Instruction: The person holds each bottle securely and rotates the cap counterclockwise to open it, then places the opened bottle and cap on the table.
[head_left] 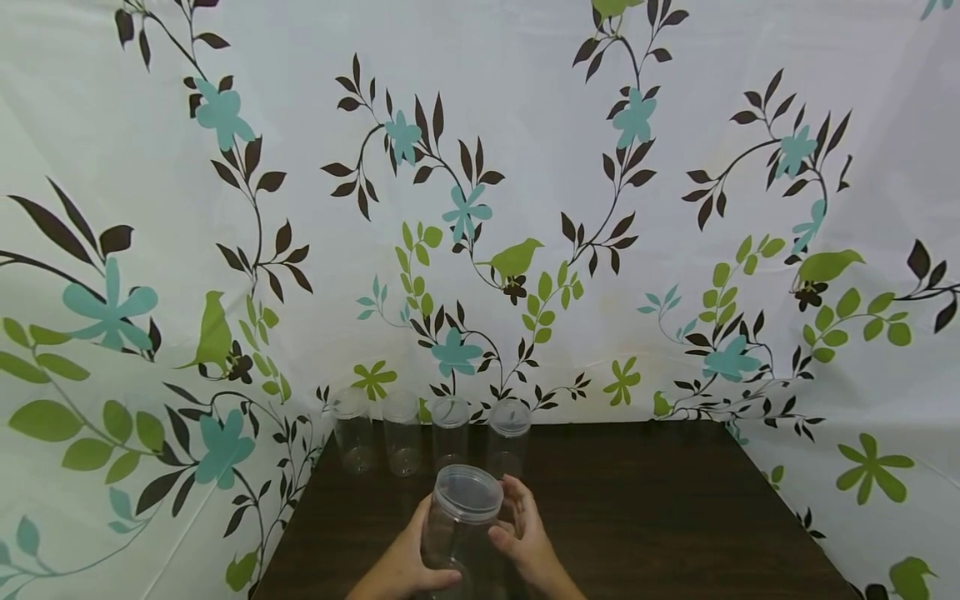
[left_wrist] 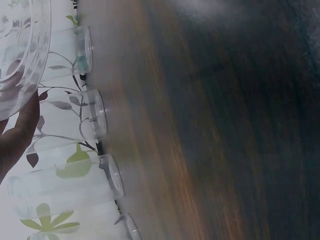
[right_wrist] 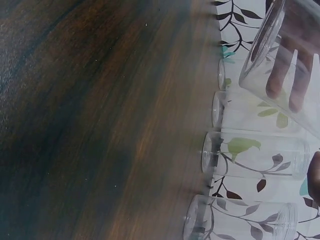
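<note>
One clear jar (head_left: pixel 461 540) | between left fingers (head_left: pixel 439 578) and right fingers (head_left: pixel 523 500)

A clear, lidded jar (head_left: pixel 457 533) tilts slightly, held between both hands (head_left: pixel 411 552).

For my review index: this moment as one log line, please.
left hand: gripping clear jar; right hand: beside jar's top, contact unclear; four clear jars: standing behind on table
</note>
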